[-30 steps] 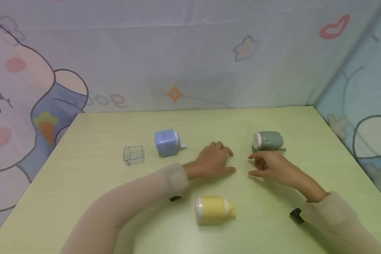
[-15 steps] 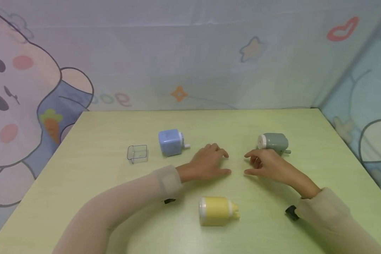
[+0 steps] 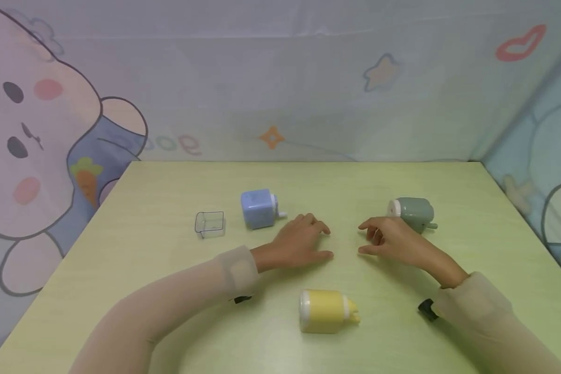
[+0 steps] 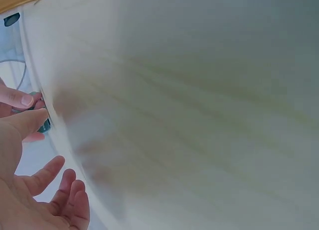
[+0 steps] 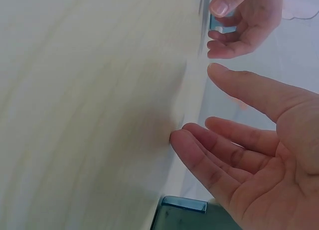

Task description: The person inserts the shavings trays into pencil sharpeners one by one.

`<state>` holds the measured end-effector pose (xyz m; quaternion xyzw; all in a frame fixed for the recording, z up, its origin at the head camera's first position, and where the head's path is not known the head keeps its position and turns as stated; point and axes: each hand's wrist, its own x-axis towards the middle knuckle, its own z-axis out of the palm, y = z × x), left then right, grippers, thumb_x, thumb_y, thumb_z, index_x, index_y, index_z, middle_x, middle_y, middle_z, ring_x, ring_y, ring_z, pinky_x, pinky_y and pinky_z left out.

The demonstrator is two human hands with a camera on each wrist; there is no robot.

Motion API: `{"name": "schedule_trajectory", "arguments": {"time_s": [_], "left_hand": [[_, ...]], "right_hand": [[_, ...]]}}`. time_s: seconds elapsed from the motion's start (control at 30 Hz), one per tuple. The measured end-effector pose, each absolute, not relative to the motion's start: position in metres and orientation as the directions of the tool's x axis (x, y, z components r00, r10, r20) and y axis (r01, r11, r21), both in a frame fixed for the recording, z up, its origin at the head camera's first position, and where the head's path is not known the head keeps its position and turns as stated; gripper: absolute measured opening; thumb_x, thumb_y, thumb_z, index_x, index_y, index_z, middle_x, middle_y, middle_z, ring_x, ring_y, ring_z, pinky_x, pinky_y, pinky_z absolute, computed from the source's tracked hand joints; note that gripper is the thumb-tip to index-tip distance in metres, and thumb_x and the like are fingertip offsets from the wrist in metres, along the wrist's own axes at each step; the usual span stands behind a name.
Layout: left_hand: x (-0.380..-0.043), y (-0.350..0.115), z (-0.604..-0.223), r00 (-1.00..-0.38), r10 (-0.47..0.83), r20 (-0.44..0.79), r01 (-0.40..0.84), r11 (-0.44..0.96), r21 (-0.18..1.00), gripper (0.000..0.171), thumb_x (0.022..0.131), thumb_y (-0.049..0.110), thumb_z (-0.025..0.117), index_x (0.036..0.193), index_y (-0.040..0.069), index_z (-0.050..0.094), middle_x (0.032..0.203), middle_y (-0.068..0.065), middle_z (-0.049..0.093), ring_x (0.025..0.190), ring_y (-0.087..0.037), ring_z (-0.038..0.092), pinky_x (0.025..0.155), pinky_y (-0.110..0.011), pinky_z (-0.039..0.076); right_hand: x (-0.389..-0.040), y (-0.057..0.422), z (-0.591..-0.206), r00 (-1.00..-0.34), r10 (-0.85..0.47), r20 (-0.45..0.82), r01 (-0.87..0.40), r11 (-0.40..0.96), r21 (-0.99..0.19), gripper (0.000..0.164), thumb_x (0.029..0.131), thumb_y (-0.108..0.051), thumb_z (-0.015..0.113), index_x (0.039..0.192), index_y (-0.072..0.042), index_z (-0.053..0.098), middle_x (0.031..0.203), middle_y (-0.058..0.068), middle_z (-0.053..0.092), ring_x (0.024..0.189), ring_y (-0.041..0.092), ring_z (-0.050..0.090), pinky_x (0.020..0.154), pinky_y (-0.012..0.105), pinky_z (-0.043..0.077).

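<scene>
Facing each other, loosely spread, the left hand [image 3: 298, 245] has the blue pencil sharpener [image 3: 258, 209] at ten o'clock, the right hand [image 3: 392, 240] the green one [image 3: 416, 210] at one-thirty.

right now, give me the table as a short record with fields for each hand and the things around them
left hand: holds nothing, nearest the blue sharpener
right hand: holds nothing, partly hides the green sharpener in the head view
yellow object: on the table, nearer the person than both hands, pronged end pointing right
clear box: left of the blue sharpener, apart from it
</scene>
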<state>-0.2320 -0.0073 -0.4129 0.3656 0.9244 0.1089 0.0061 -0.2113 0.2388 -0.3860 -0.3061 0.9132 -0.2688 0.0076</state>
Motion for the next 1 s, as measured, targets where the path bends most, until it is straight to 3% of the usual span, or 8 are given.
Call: {"name": "schedule_trajectory", "arguments": {"time_s": [0.47,1.0], "left_hand": [[-0.225,-0.029,-0.415,-0.743,0.663,0.085,0.665,0.720,0.198,0.051,0.082,0.054,0.058,0.118,0.019,0.055,0.105,0.000,0.047,0.087,-0.010,0.039,0.069,-0.022,0.036],[-0.221,-0.065,-0.416,-0.775,0.622,0.110,0.631,0.752,0.193,0.049,0.081,0.051,0.061,0.116,0.017,0.056,0.108,-0.001,0.049,0.096,-0.014,0.042,0.080,-0.029,0.038]], "right_hand": [[-0.222,0.227,-0.387,-0.803,-0.580,0.134,-0.559,0.658,-0.505,0.042,0.076,-0.024,0.074,0.105,0.002,0.060,0.081,0.004,0.060,0.069,0.010,0.055,0.063,0.031,0.048],[-0.231,0.212,-0.388,-0.799,-0.589,0.119,-0.560,0.658,-0.504,0.041,0.076,-0.021,0.074,0.106,0.003,0.059,0.081,0.005,0.061,0.071,0.013,0.055,0.064,0.032,0.047]]}}
